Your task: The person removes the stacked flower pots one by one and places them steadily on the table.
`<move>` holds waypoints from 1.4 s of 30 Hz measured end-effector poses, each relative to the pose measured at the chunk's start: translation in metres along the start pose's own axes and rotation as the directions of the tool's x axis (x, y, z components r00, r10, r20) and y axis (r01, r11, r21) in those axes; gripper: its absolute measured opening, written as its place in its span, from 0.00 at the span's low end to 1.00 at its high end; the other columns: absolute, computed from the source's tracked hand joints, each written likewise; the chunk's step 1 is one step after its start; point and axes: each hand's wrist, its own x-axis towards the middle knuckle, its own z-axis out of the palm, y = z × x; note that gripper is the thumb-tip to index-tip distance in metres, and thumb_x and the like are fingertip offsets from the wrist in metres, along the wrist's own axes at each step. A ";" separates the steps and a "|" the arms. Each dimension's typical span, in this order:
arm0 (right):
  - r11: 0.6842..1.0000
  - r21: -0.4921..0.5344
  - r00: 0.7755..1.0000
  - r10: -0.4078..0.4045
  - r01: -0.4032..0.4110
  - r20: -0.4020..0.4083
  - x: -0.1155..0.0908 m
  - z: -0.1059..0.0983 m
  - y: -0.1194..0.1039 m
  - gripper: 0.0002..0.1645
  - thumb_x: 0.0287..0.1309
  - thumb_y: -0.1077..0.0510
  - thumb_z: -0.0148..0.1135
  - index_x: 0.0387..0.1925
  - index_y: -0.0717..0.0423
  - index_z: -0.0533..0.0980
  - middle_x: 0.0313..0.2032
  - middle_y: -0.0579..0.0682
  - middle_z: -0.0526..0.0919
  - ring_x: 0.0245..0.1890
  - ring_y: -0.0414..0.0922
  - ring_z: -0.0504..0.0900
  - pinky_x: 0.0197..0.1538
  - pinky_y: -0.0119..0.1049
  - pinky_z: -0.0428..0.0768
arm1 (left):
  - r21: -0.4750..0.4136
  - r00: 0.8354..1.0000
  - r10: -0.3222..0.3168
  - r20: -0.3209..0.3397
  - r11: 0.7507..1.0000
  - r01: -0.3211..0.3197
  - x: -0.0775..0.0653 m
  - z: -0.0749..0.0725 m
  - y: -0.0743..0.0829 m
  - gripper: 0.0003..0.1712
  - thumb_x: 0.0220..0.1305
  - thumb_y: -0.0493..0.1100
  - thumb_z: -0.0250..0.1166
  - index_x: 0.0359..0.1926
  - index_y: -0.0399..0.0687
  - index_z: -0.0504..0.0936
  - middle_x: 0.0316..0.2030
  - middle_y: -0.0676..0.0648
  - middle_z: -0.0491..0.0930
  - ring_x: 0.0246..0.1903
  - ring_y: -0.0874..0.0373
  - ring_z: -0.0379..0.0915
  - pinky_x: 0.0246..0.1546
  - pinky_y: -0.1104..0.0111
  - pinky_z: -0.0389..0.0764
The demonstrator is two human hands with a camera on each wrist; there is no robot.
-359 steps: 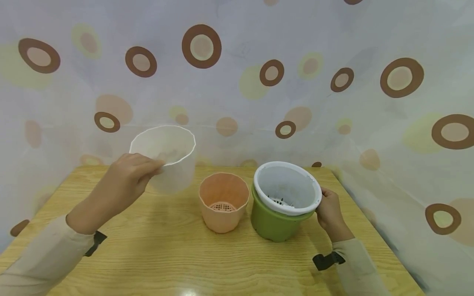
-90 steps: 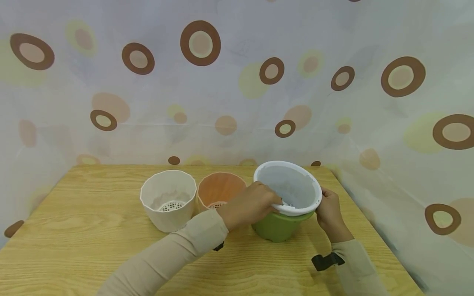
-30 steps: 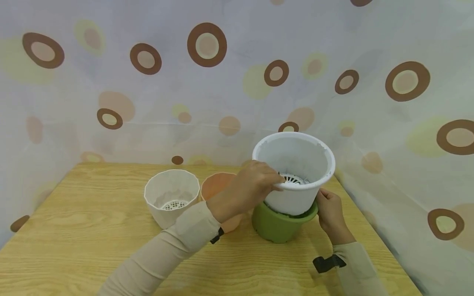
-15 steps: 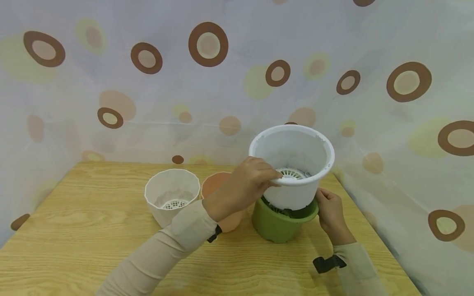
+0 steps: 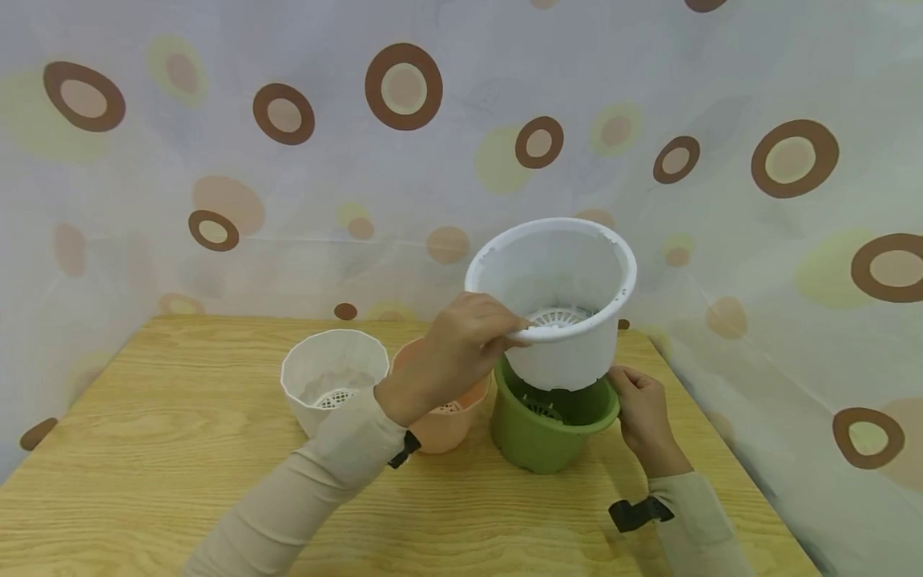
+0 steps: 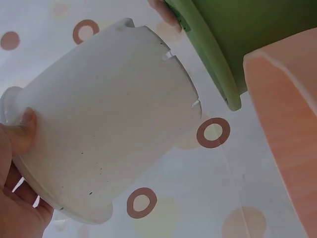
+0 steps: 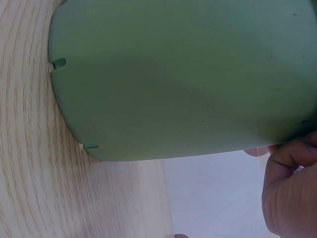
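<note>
My left hand (image 5: 457, 349) pinches the near-left rim of a white plastic flower pot (image 5: 566, 353), thumb outside the wall in the left wrist view. The white pot (image 6: 109, 119) hangs tilted above a green flower pot (image 5: 541, 445), its slotted base just over the green opening. On the table, my right hand (image 5: 645, 413) holds the green pot's rim at its right side; the right wrist view has the green pot's wall (image 7: 188, 84) beside the curled fingers (image 7: 292, 153). Left of the green pot stands an orange pot (image 5: 440, 433), partly behind my left hand.
A cream faceted pot (image 5: 317, 401) with a grid base stands left of the orange one, partly covered by my left sleeve. All sit on a wood-grain table (image 5: 180, 425). A patterned sheet (image 5: 324, 176) rises along the table's back and right side.
The white pot, nested in the green pot three seconds ago, has been lifted out by my left hand and now shifts up and left. My right hand stays on the green rim.
</note>
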 end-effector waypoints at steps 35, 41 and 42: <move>0.999 -0.031 1.000 -0.008 0.008 -0.009 -0.003 0.003 -0.004 0.14 0.67 0.51 0.55 0.35 0.57 0.79 0.26 0.44 0.80 0.23 0.34 0.80 0.29 0.24 0.80 | 0.031 0.978 -0.103 -0.180 0.993 0.110 -0.046 -0.076 -0.003 0.12 0.44 0.23 0.72 0.30 0.39 0.86 0.28 0.47 0.85 0.31 0.54 0.79 0.35 0.63 0.74; 0.999 -0.032 1.000 -0.024 0.023 -0.010 -0.003 0.002 -0.002 0.15 0.67 0.51 0.55 0.34 0.58 0.79 0.24 0.45 0.81 0.22 0.35 0.80 0.27 0.24 0.79 | 0.074 0.971 -0.126 -0.203 0.987 0.143 -0.056 -0.087 -0.004 0.13 0.41 0.23 0.73 0.30 0.37 0.86 0.28 0.45 0.85 0.32 0.53 0.80 0.38 0.63 0.75; 0.999 -0.032 1.000 -0.027 0.026 -0.008 -0.003 0.002 -0.002 0.15 0.67 0.51 0.55 0.35 0.58 0.79 0.24 0.45 0.81 0.22 0.35 0.80 0.27 0.24 0.79 | 0.076 0.970 -0.130 -0.207 0.986 0.149 -0.057 -0.088 -0.004 0.13 0.41 0.22 0.73 0.31 0.36 0.86 0.28 0.44 0.85 0.32 0.53 0.80 0.39 0.63 0.75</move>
